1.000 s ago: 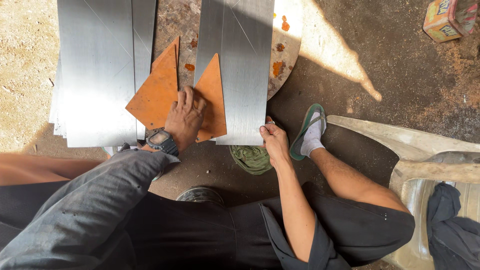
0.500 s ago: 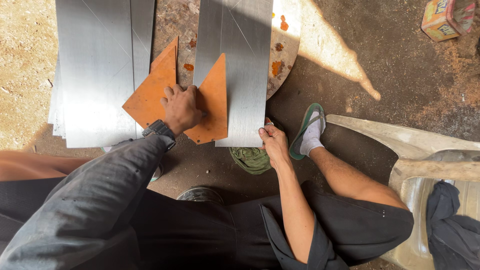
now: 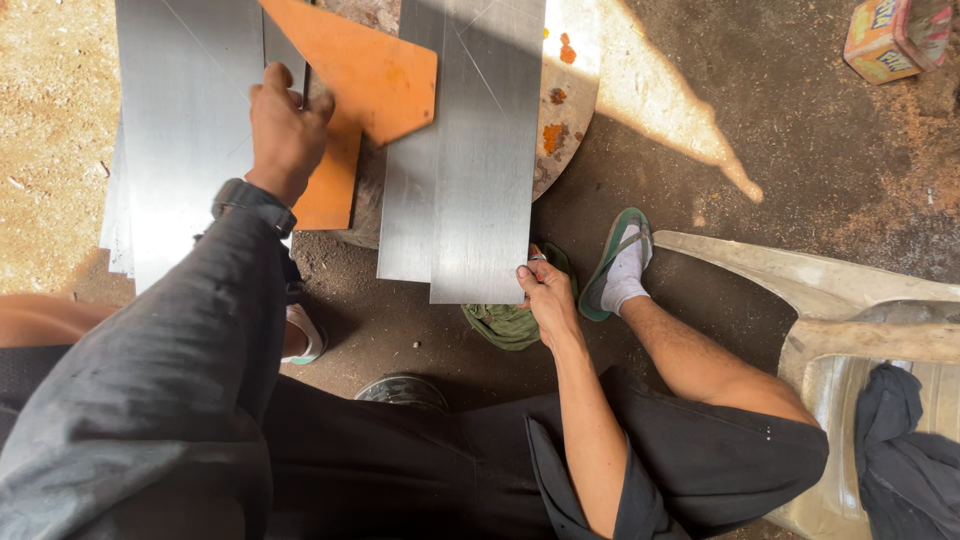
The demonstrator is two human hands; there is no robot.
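My left hand (image 3: 285,125) lifts the flat orange template (image 3: 365,85) (rust-coloured, angular) while my right hand (image 3: 548,295) pinches the grey metal sheet's (image 3: 480,150) near edge.

Brushed shiny metal sheets (image 3: 470,150), matt orange template (image 3: 365,75), rough dirt floor (image 3: 800,150), green cloth rag (image 3: 505,322)

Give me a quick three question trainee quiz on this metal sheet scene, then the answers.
1. True or false: the left hand rests on the orange template.
2. Which hand grips the near edge of the grey metal sheet?
3. The green flip-flop is: A) worn on a socked foot, B) lying empty, C) on the chair.

Key: 1 true. 2 the right hand. 3 A.
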